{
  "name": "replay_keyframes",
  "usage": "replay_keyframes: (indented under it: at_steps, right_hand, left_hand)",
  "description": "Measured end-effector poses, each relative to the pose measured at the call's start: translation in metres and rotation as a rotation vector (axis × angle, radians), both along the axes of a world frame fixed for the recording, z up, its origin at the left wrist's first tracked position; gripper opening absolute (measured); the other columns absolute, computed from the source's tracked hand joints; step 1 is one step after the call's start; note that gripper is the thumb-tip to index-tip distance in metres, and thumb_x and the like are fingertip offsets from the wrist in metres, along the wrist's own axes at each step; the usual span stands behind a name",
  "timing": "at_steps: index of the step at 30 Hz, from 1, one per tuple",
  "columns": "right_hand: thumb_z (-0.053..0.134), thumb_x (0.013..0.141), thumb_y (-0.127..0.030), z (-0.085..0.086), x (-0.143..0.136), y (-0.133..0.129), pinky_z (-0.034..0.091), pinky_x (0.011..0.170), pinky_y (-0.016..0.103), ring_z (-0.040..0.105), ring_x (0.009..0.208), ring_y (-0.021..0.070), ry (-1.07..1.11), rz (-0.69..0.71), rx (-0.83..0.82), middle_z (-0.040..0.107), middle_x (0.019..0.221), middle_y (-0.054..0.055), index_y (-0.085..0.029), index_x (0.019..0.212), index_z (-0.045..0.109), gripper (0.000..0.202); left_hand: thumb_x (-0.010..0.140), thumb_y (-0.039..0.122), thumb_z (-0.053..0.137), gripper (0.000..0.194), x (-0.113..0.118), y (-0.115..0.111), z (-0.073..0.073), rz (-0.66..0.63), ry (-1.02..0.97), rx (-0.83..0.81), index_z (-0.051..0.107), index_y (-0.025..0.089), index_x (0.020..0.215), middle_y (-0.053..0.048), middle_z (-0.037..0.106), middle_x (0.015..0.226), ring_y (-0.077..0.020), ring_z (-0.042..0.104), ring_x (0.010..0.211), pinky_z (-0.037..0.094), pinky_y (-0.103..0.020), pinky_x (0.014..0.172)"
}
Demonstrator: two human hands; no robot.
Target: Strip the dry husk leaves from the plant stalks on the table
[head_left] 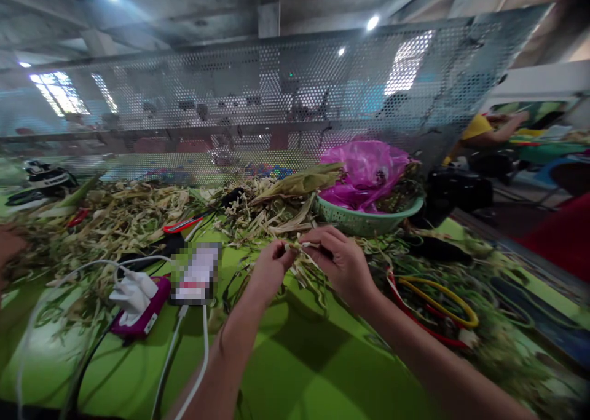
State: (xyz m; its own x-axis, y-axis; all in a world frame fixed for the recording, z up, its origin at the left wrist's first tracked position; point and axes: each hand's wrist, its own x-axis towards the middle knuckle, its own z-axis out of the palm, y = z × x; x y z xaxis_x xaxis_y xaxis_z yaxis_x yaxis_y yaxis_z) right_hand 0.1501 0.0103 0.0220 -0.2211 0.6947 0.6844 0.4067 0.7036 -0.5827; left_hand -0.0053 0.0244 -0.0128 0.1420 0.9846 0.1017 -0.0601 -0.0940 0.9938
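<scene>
Above the green table [322, 383], my left hand [271, 266] pinches one end of a small pale strip of dried husk [295, 246]. My right hand [340, 261] grips the same strip from the other side, fingertips closed on it a short gap away. Loose strands hang below and between the hands. Just beyond them lies a heap of dried corn husks [290, 214], with one long greenish husk [302, 183] on top. Behind my right hand stands a green plastic basket [369, 223] holding a crumpled pink plastic bag [362, 168].
Left of my arm are a phone [197, 278], a purple power strip [138, 321] with white plugs, and white cables. A red utility knife [184, 224] lies in the husks. Yellow-handled pliers [437, 300] lie right. A perforated metal panel [207, 100] stands behind. Another person's hand [11, 248] shows far left.
</scene>
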Motion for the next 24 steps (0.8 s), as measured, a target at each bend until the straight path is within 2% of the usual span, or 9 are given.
replay_keyframes:
  at_steps: [4, 7, 10, 14, 17, 21, 24]
  right_hand:
    - [0.062, 0.084, -0.027, -0.004, -0.004, 0.0, 0.048, 0.053, 0.023, 0.058, 0.057, 0.0111, 0.167, 0.102, -0.283, 0.065, 0.08, 0.002, -0.02, 0.093, 0.064, 0.011]
    - [0.066, 0.08, -0.03, -0.005, -0.005, 0.001, 0.047, 0.051, 0.023, 0.056, 0.054, 0.0107, 0.285, 0.095, -0.338, 0.065, 0.076, 0.001, -0.019, 0.089, 0.063, 0.014]
    - [0.067, 0.08, -0.026, -0.002, -0.005, 0.0, 0.052, 0.063, 0.027, 0.063, 0.069, 0.0147, 0.233, 0.061, -0.233, 0.068, 0.081, 0.004, -0.019, 0.086, 0.067, 0.009]
    - [0.061, 0.085, -0.02, -0.005, -0.005, 0.0, 0.052, 0.083, 0.035, 0.065, 0.092, 0.0197, 0.105, 0.075, -0.061, 0.07, 0.096, 0.007, -0.021, 0.089, 0.068, 0.008]
    - [0.059, 0.087, -0.019, -0.008, -0.004, 0.0, 0.053, 0.081, 0.033, 0.066, 0.091, 0.0187, 0.056, 0.069, -0.048, 0.07, 0.1, 0.006, -0.023, 0.095, 0.066, 0.011]
    - [0.057, 0.088, -0.017, -0.006, -0.002, -0.002, 0.051, 0.084, 0.031, 0.064, 0.096, 0.0184, -0.035, 0.015, 0.11, 0.068, 0.099, 0.007, -0.022, 0.094, 0.066, 0.012]
    - [0.053, 0.09, -0.016, -0.004, -0.002, -0.003, 0.051, 0.083, 0.03, 0.064, 0.095, 0.0173, -0.124, 0.073, 0.115, 0.068, 0.099, 0.006, -0.022, 0.096, 0.065, 0.015]
  left_hand:
    - [0.075, 0.044, 0.064, 0.031, 0.0, 0.0, -0.002, -0.032, 0.004, 0.023, 0.052, 0.016, 0.072, 0.005, 0.041, 0.063, -0.0092, 0.035, 0.062, 0.028, -0.023, 0.059]
    - [0.072, 0.044, 0.067, 0.031, 0.001, 0.0, -0.001, -0.049, 0.023, -0.006, 0.054, 0.015, 0.07, 0.005, 0.042, 0.062, -0.0088, 0.037, 0.061, 0.03, -0.022, 0.058]
    - [0.066, 0.043, 0.072, 0.032, 0.002, -0.003, 0.003, -0.052, -0.117, -0.127, 0.057, 0.015, 0.07, 0.005, 0.045, 0.061, -0.008, 0.04, 0.059, 0.036, -0.022, 0.06]
    - [0.057, 0.036, 0.078, 0.031, 0.004, -0.007, 0.011, 0.022, -0.319, -0.29, 0.059, 0.015, 0.07, 0.006, 0.046, 0.057, -0.0064, 0.042, 0.053, 0.043, -0.022, 0.059]
    - [0.056, 0.03, 0.078, 0.026, 0.004, -0.008, 0.014, 0.058, -0.354, -0.328, 0.06, 0.015, 0.068, 0.005, 0.047, 0.055, -0.0064, 0.043, 0.051, 0.043, -0.021, 0.056]
    - [0.057, 0.031, 0.077, 0.026, 0.003, -0.006, 0.01, 0.045, -0.391, -0.293, 0.056, 0.016, 0.063, 0.005, 0.046, 0.056, -0.0069, 0.043, 0.052, 0.043, -0.021, 0.057]
    - [0.061, 0.034, 0.073, 0.025, 0.002, -0.005, 0.006, 0.004, -0.359, -0.246, 0.057, 0.017, 0.066, 0.003, 0.048, 0.06, -0.0078, 0.043, 0.055, 0.04, -0.021, 0.057]
